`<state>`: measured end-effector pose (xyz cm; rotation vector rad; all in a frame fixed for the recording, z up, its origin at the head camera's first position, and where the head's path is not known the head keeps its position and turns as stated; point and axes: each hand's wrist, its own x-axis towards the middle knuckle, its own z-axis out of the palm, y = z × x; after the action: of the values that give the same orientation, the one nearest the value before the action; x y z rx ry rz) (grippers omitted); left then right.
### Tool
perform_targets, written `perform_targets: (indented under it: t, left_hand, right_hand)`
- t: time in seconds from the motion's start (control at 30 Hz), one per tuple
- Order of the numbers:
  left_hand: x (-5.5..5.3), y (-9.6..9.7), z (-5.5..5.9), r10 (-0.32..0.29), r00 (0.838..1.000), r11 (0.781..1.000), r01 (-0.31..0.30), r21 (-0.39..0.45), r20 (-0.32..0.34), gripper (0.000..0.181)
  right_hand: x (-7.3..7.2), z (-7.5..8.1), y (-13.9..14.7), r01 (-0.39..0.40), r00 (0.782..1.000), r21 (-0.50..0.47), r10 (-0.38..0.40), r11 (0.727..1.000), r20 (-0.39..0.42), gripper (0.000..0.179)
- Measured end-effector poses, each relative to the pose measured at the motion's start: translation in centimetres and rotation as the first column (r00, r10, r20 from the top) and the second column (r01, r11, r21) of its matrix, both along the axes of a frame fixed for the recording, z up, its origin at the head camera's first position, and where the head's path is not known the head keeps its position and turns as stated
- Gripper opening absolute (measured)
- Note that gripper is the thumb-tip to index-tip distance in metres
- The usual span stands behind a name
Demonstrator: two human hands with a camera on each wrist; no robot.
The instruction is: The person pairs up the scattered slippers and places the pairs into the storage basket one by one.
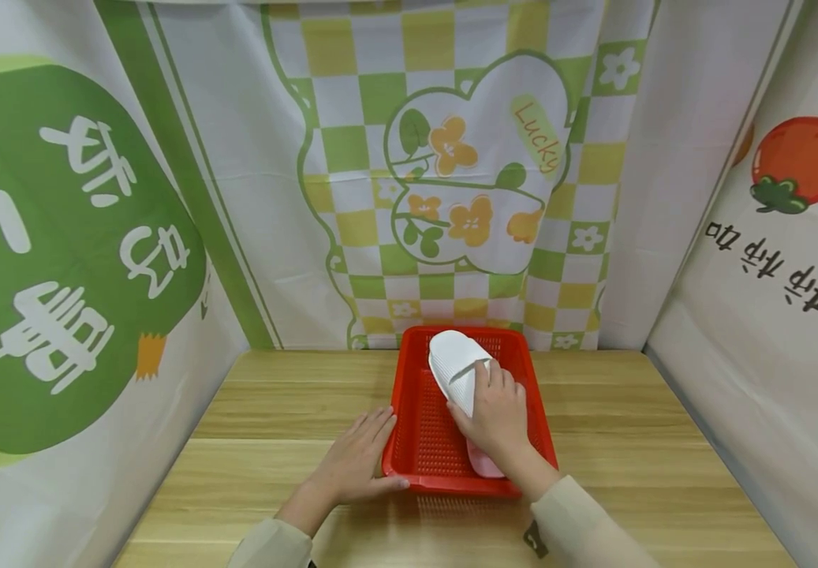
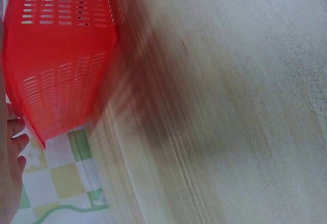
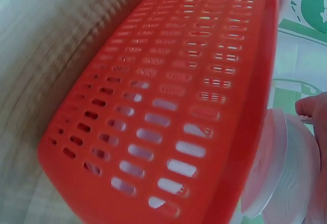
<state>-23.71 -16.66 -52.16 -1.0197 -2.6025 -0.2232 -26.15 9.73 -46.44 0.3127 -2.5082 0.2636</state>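
Note:
A white slipper (image 1: 454, 363) with a ribbed upper lies at a slant over the inside of a red plastic basket (image 1: 451, 483), its toe toward the far end. My right hand (image 1: 499, 406) grips it near the strap opening, thumb on the left side, fingers across the top. Below that hand a pink rounded end (image 1: 485, 463) shows inside the basket; the rest of it is hidden. My left hand (image 1: 359, 457) rests at the basket's near left corner, fingers stretched along the left rim and thumb on the front rim. In the left wrist view, fingertips (image 2: 19, 142) touch the rim's outside.
The basket stands on a wood-grain table (image 1: 274, 418) and has slotted walls (image 3: 153, 81). Printed cloth hangs behind (image 1: 465, 173) and on both sides. A small dark mark (image 1: 535, 539) shows beside the right sleeve (image 1: 582, 521).

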Motion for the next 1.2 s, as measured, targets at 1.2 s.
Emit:
perform_targets:
  t: [1.2]
  left_hand:
    - [0.3,0.2,0.4,0.029,0.998,0.999,-0.028,-0.034,0.047,0.101]
  right_hand:
    - [-2.4,-1.1,-4.8,0.167,0.949,0.068,-0.179,0.984,0.258,0.079]
